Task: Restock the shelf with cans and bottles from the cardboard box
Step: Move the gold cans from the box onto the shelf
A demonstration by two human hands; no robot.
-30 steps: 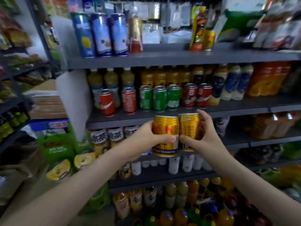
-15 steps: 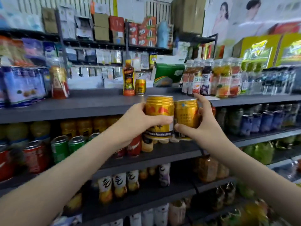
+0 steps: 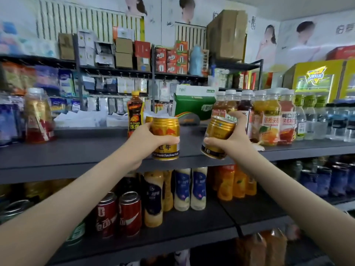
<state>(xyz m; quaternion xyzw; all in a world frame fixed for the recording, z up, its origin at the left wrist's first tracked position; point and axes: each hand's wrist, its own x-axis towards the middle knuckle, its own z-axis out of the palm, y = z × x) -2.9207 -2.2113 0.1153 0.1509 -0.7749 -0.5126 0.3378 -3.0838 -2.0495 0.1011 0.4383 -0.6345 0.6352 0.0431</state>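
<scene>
- The left hand has its grip clamped round the left gold can, thumb across the label. It holds the can upright just right of the tiger bottle, at the front edge of the top shelf.
- The right hand has its grip clamped on the right gold can, further right of the tiger bottle. This can is tilted, its top leaning right.
- Neither of the 2 cans looks set down yet. The cardboard box is out of view.
- Risk 1: the left gold can is very near the tiger bottle, and a small gold can stands just right of that bottle. Pushing the can in on this line could nudge the tall, narrow bottle and topple it.
- Risk 2: if the tilted can lands on its rim instead of flat, it could rock and roll off the shelf front once the grip lets go.
- Risk 3: a row of juice bottles stands well right of the tiger bottle, close behind the right hand. A wide swing of the knuckles could knock 1 over.
- Risk 4: releasing both grips at once leaves no free hand to catch a wobble.
</scene>
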